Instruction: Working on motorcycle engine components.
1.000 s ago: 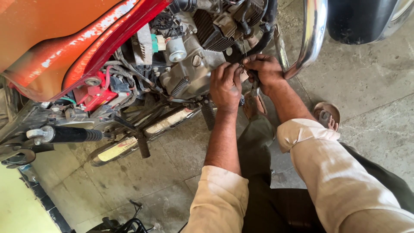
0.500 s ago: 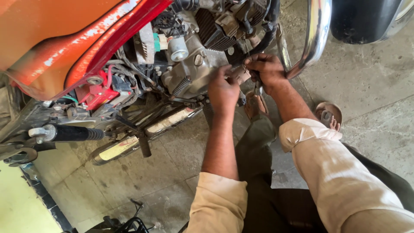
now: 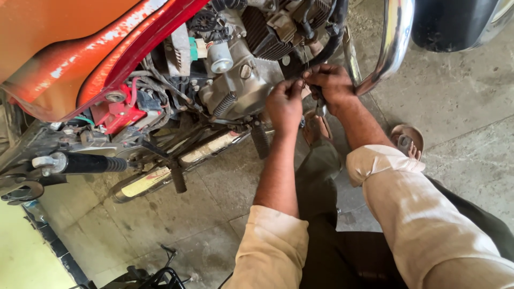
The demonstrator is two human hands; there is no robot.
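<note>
A red motorcycle leans over me, its grey engine case [image 3: 243, 85] facing me. My left hand [image 3: 285, 104] is pressed against the case's right end, fingers pinched on a small part near a thin cable; what it pinches is too small to make out. My right hand [image 3: 333, 84] is just to the right, closed around a slim metal tool [image 3: 320, 107] whose end points down. Both hands meet below the dark cylinder fins [image 3: 267, 32].
A chrome crash guard [image 3: 393, 43] curves past my right hand. A black tyre [image 3: 455, 21] stands at the top right. A footpeg [image 3: 261, 140] and a chrome exhaust [image 3: 160, 176] hang low over the concrete floor. My sandalled feet [image 3: 407, 142] rest beside my knees.
Both hands have stayed at the right end of the engine case, with small shifts of the fingers. The view has drifted slightly.
</note>
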